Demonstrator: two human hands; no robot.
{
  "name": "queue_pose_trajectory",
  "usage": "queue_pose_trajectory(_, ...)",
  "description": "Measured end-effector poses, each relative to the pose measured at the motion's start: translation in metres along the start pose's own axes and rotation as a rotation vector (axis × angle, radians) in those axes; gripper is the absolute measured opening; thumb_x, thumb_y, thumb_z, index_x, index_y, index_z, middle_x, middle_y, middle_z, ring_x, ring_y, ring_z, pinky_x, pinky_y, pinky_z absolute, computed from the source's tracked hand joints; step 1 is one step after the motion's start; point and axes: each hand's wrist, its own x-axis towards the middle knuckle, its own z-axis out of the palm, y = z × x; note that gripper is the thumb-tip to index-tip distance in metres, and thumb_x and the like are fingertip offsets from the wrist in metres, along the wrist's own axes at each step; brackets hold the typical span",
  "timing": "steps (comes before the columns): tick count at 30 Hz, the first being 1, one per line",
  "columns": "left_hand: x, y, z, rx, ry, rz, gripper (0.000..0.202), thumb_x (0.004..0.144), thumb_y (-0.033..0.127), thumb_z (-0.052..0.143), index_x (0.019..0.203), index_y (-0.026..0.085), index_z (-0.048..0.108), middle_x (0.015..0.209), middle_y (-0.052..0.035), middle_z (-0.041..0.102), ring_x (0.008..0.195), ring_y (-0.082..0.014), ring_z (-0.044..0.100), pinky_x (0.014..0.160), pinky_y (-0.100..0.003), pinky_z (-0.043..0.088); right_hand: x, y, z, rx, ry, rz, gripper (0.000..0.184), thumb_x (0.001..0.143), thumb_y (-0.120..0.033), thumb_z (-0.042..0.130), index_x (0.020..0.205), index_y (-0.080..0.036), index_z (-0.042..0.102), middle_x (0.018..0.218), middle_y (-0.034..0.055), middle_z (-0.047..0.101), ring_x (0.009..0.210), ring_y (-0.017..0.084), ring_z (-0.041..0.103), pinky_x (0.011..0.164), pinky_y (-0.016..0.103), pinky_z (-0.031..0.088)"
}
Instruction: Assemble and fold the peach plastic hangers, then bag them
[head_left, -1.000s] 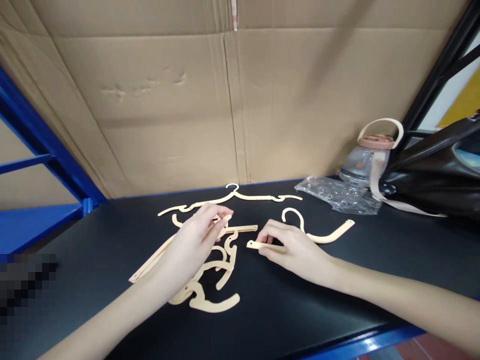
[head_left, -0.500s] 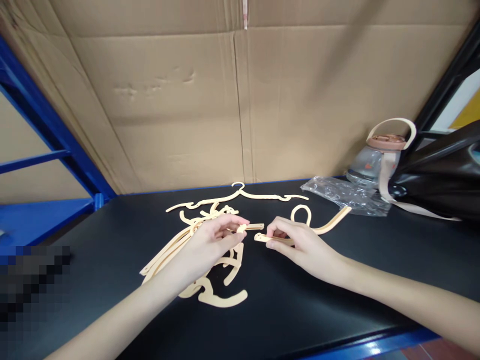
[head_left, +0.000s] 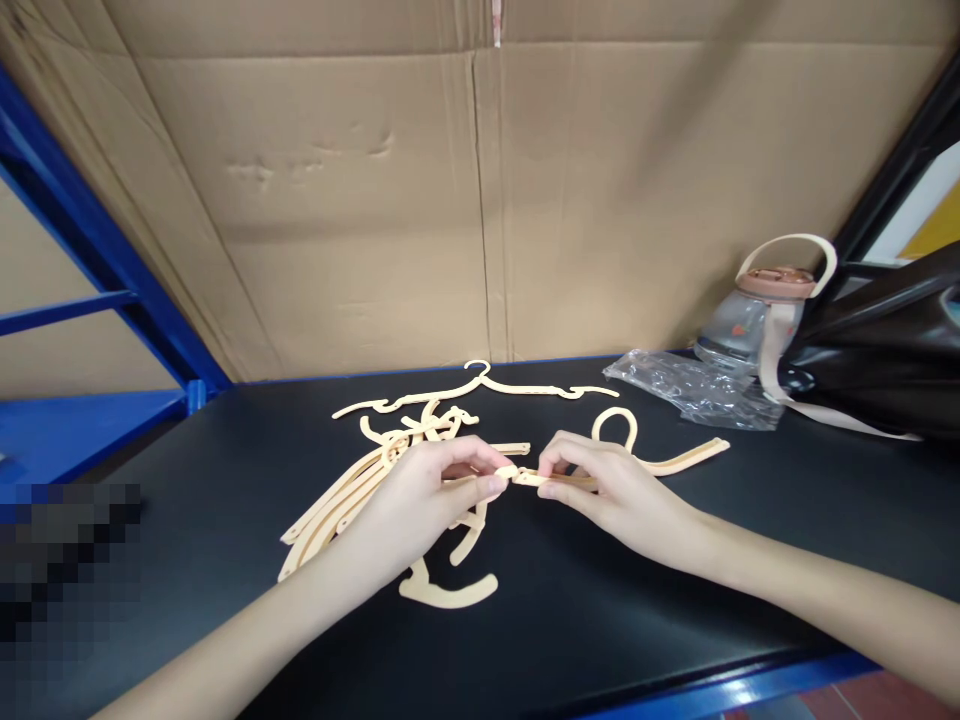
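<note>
My left hand (head_left: 457,485) pinches a small cream hanger end piece, mostly covered by the fingers. In my right hand (head_left: 600,480) is a cream hanger body (head_left: 686,459) with a round hook, gripped near its left end. The two parts meet between my fingertips; whether they are joined I cannot tell. Under and behind my left hand lies a pile of cream hanger parts (head_left: 330,500), partly hidden by the wrist. A curved hanger piece (head_left: 454,594) rests nearer me. Beyond the pile lies an assembled hanger (head_left: 517,390), its hook pointing to the cardboard.
A cardboard wall (head_left: 337,200) stands behind the black table (head_left: 637,630). At the back right are a crumpled clear plastic bag (head_left: 690,390), a water bottle (head_left: 750,320) with a strap, and a black bag (head_left: 885,350). Blue frame bars (head_left: 150,310) rise at the left.
My left hand has moved slightly right and down, bringing its piece against the end of the hanger body. The hanger body has shifted and tilted a little in my right hand.
</note>
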Motion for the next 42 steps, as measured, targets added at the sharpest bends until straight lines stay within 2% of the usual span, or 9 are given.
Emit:
queue_pose_trajectory(3, -0.001, -0.001, 0.0, -0.021, -0.043, -0.025, 0.014, 0.084, 0.033, 0.06, 0.091, 0.022, 0.065, 0.071, 0.0031, 0.059, 0.061, -0.0114, 0.058, 0.051, -0.02, 0.044, 0.001, -0.002, 0.0, 0.058, -0.002, -0.011, 0.01, 0.09, -0.027, 0.057, 0.082, -0.02, 0.057, 0.086, -0.0013, 0.058, 0.078, 0.012, 0.059, 0.074, 0.026, 0.047)
queue_pose_trajectory(8, -0.002, -0.003, 0.001, -0.059, -0.1, 0.005, 0.017, 0.086, 0.036, 0.059, 0.084, 0.02, 0.066, 0.066, 0.0039, 0.054, 0.059, -0.0096, 0.052, 0.055, -0.021, 0.045, 0.003, -0.002, -0.001, 0.165, 0.001, -0.005, 0.017, 0.089, -0.034, 0.059, 0.08, -0.02, 0.061, 0.087, -0.0005, 0.059, 0.081, 0.013, 0.061, 0.078, 0.026, 0.048)
queue_pose_trajectory(16, -0.001, -0.001, -0.005, 0.033, -0.178, -0.143, 0.025, 0.085, 0.045, 0.058, 0.087, 0.021, 0.062, 0.059, 0.0045, 0.057, 0.048, -0.0091, 0.05, 0.042, -0.017, 0.033, 0.005, 0.002, -0.003, 0.171, -0.011, -0.005, 0.009, 0.085, -0.023, 0.064, 0.077, -0.019, 0.064, 0.086, -0.0007, 0.06, 0.079, 0.012, 0.06, 0.076, 0.026, 0.046)
queue_pose_trajectory(24, 0.0, 0.004, -0.009, 0.009, -0.263, -0.124, 0.023, 0.083, 0.04, 0.061, 0.087, 0.018, 0.06, 0.075, -0.0003, 0.066, 0.062, -0.0111, 0.057, 0.047, -0.018, 0.037, 0.004, 0.001, -0.005, 0.212, -0.04, -0.058, 0.006, 0.084, -0.017, 0.065, 0.078, -0.018, 0.064, 0.085, -0.0017, 0.059, 0.079, 0.01, 0.059, 0.075, 0.023, 0.045)
queue_pose_trajectory(28, 0.002, 0.002, -0.009, -0.046, -0.272, -0.129, 0.035, 0.082, 0.036, 0.064, 0.113, 0.021, 0.057, 0.083, -0.0008, 0.071, 0.064, -0.013, 0.06, 0.049, -0.021, 0.043, 0.004, 0.003, -0.006, 0.2, -0.055, -0.082, 0.003, 0.083, -0.017, 0.066, 0.081, -0.018, 0.065, 0.086, -0.0014, 0.06, 0.08, 0.011, 0.06, 0.077, 0.024, 0.046)
queue_pose_trajectory(30, 0.003, 0.001, -0.009, -0.033, -0.27, -0.121, 0.041, 0.082, 0.036, 0.064, 0.118, 0.02, 0.057, 0.083, -0.0011, 0.072, 0.064, -0.0132, 0.061, 0.052, -0.022, 0.045, 0.004, 0.003, -0.006, 0.207, -0.07, -0.093, 0.002, 0.084, -0.017, 0.066, 0.082, -0.018, 0.065, 0.087, -0.0011, 0.06, 0.08, 0.011, 0.06, 0.076, 0.024, 0.047)
queue_pose_trajectory(33, 0.003, 0.001, -0.009, 0.007, -0.273, -0.111, 0.032, 0.083, 0.035, 0.062, 0.11, 0.019, 0.065, 0.084, -0.0018, 0.073, 0.07, -0.0138, 0.062, 0.059, -0.023, 0.047, 0.003, 0.002, -0.005, 0.217, -0.074, -0.107, 0.001, 0.084, -0.017, 0.066, 0.083, -0.018, 0.065, 0.087, -0.001, 0.059, 0.08, 0.011, 0.061, 0.076, 0.024, 0.047)
queue_pose_trajectory(38, -0.002, 0.002, -0.006, 0.14, -0.258, -0.097, 0.024, 0.086, 0.037, 0.056, 0.103, 0.025, 0.069, 0.086, 0.0017, 0.073, 0.08, -0.0156, 0.064, 0.069, -0.023, 0.046, 0.004, 0.007, -0.005, 0.179, -0.072, -0.119, 0.002, 0.084, -0.016, 0.065, 0.084, -0.018, 0.066, 0.087, -0.0008, 0.06, 0.079, 0.011, 0.061, 0.076, 0.024, 0.047)
queue_pose_trajectory(42, -0.002, 0.001, 0.0, 0.36, -0.191, 0.033, 0.023, 0.09, 0.033, 0.05, 0.097, 0.025, 0.07, 0.087, 0.0011, 0.071, 0.08, -0.0162, 0.064, 0.071, -0.024, 0.045, 0.003, 0.002, -0.002, 0.174, -0.092, -0.101, 0.001, 0.084, -0.019, 0.065, 0.084, -0.018, 0.065, 0.086, -0.0006, 0.061, 0.078, 0.011, 0.061, 0.074, 0.024, 0.047)
